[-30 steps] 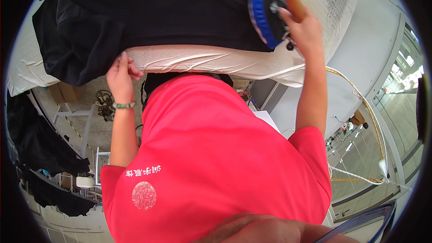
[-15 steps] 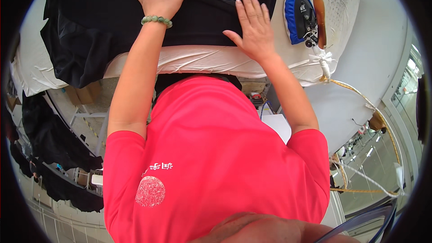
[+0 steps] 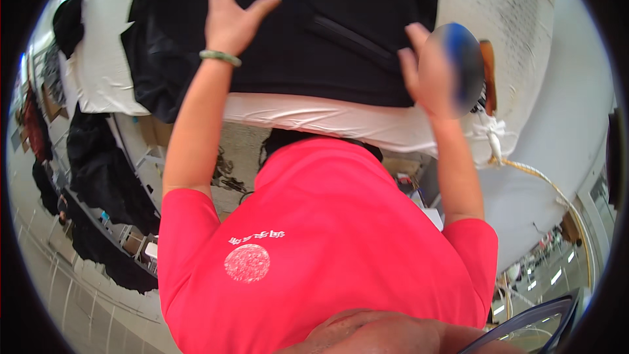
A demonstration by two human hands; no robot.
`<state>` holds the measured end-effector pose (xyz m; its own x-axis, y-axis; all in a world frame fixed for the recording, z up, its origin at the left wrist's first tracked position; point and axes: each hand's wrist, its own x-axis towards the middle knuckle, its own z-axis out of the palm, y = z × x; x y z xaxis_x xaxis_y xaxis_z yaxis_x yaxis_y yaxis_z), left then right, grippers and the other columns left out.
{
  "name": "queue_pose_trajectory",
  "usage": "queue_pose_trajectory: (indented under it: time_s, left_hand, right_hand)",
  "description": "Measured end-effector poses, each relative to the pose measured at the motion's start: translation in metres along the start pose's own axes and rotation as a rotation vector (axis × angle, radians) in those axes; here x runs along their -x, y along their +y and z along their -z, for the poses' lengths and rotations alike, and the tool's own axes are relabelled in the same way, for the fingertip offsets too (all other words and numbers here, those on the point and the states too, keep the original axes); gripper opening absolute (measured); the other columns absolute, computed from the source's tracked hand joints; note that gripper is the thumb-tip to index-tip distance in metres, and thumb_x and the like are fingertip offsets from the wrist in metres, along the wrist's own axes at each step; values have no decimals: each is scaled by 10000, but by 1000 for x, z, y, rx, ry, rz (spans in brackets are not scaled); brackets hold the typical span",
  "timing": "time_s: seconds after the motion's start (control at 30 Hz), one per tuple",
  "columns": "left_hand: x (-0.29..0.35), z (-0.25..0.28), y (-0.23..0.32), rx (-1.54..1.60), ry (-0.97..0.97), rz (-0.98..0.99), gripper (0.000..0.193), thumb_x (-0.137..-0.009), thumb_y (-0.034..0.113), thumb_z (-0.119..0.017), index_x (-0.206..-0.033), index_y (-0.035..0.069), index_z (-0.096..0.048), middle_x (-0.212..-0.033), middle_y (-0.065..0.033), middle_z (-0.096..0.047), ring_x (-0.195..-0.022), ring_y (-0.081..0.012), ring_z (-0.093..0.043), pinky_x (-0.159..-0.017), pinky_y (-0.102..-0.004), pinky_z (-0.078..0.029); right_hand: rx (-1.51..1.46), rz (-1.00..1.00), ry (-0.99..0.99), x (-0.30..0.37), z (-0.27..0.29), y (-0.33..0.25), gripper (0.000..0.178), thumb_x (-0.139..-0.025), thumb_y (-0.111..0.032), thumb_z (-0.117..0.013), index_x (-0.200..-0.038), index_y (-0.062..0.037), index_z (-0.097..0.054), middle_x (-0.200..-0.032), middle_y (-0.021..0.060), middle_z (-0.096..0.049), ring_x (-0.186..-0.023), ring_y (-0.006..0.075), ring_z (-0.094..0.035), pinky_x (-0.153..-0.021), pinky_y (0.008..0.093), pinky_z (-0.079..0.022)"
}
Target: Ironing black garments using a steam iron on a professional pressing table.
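A black garment (image 3: pixel 288 59) lies spread over the padded white-covered board in front of me. Above its left part my left hand (image 3: pixel 229 23) is open, thumb held away from the fingers, a green bead bracelet at the wrist. My right hand (image 3: pixel 434 78) is at the garment's right edge, right beside the iron; its thumb and a finger are spread apart. The iron, with a blue cover (image 3: pixel 462 42) and brown handle (image 3: pixel 488 69), stands on the board. A smear hides part of the iron and the outer side of that hand. A dark pocket-like strip (image 3: pixel 354 38) crosses the garment.
The white board cover (image 3: pixel 498 0) shows beyond the garment. A white-wrapped cord (image 3: pixel 524 167) runs from the iron down the right side. Dark garments (image 3: pixel 105 164) hang at the left. A cardboard box (image 3: pixel 156 132) sits under the board.
My right hand has moved right, from the garment to beside the iron. The left hand's fingers have come closer together. The whole view has shifted, so the board and garment appear lower and farther right.
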<state>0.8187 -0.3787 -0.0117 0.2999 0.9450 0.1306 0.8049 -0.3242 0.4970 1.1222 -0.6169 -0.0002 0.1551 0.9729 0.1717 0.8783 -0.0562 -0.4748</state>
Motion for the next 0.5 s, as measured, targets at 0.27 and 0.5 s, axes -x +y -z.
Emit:
queue_pose_trajectory:
  time_s: [0.27,0.5]
  left_hand:
    - [-126,119,-186,-145,-411,516,846,-783,419,-840,-1390,-47,-482,-1101,-200,-697,-863,-256,-720,-837,-373,-578]
    - [-243,183,-297,-426,18,-148,430,-926,430,-643,-1146,65,-707,-1018,-178,-746,-894,-341,-734,-784,-453,-573]
  right_hand:
    - [68,-431,-65,-105,-10,66,447,-917,-107,-688,-1348,-74,-575,-1067,91,-717,-683,150,-662,-681,279,-550]
    - [-88,-562,-54,-155,32,118,179,-891,-164,-685,-994,-30,-741,-823,37,-711,-703,171,-677,-671,354,-541]
